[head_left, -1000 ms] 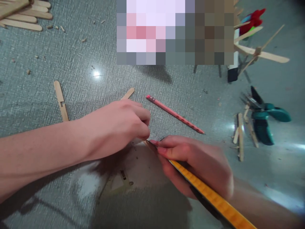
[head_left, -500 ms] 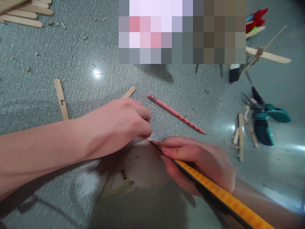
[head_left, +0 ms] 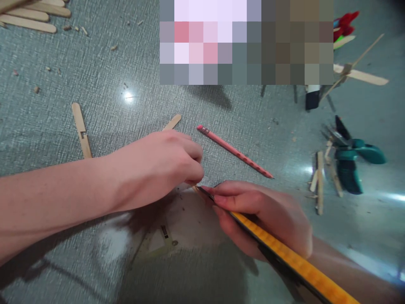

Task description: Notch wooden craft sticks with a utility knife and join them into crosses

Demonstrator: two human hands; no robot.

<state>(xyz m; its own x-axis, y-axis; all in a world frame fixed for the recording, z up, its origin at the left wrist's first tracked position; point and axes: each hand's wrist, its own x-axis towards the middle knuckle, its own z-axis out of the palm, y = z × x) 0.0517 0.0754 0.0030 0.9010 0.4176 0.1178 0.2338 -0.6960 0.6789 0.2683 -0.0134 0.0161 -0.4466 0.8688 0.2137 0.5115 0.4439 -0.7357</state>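
Yellow and black, the knife (head_left: 284, 251) is in the R hand (head_left: 268, 217), w/ fingers wrapped tight round it. Its blade (head_left: 205, 194) points up and L, right at the end of a stick (head_left: 194, 188). Only a bit of that stick shows, poking out from the L hand (head_left: 172, 158), which is curled closed on it, low over the grey worktop (head_left: 98, 76). A stick end (head_left: 173, 122) pokes out past the knuckles; can't tell if it's the same pc. A notched stick (head_left: 78, 116) lies partly hidden behind the L arm (head_left: 63, 192). A pink pencil (head_left: 236, 151) lies near both hands. On the R is a green tool (head_left: 349, 171) w/ 2 handles, and cut pcs (head_left: 320, 181) of wood beside it. Top R: a wood cross (head_left: 347, 69), near a red thing (head_left: 347, 23) too blurry to name. Top L: a pile of sticks (head_left: 31, 24).
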